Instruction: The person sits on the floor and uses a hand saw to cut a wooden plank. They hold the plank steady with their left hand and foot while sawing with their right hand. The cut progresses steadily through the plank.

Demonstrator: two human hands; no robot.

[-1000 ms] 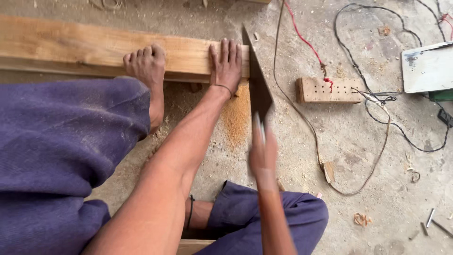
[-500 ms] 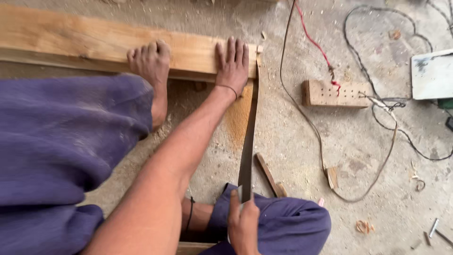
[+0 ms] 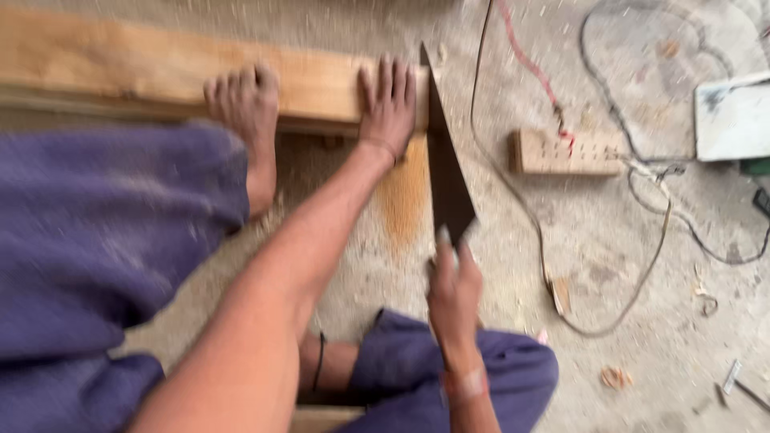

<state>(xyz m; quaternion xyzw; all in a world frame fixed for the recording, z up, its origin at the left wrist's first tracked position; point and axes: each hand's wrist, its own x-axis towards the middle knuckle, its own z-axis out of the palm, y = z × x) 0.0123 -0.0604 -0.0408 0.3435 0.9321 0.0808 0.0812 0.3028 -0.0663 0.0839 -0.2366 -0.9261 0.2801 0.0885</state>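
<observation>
My left hand (image 3: pixel 391 103) lies flat, fingers spread, on the right end of a long wooden plank (image 3: pixel 160 68) that runs across the top of the view. My bare foot (image 3: pixel 243 108) also presses on the plank, left of that hand. My right hand (image 3: pixel 453 289) grips the handle of a hand saw (image 3: pixel 446 172). Its dark blade points away from me and meets the plank's right end, just beside my left fingers. A patch of orange sawdust (image 3: pixel 403 192) lies on the ground under the cut.
A wooden block with rows of holes (image 3: pixel 565 151) lies on the sandy floor to the right, with red and black cables (image 3: pixel 642 208) looping around it. A white flat box (image 3: pixel 734 116) sits at the far right. Small wood scraps and nails lie bottom right.
My right hand has pushed the saw forward again after drawing it back toward my knee half a second ago. My left hand and foot have stayed on the plank.
</observation>
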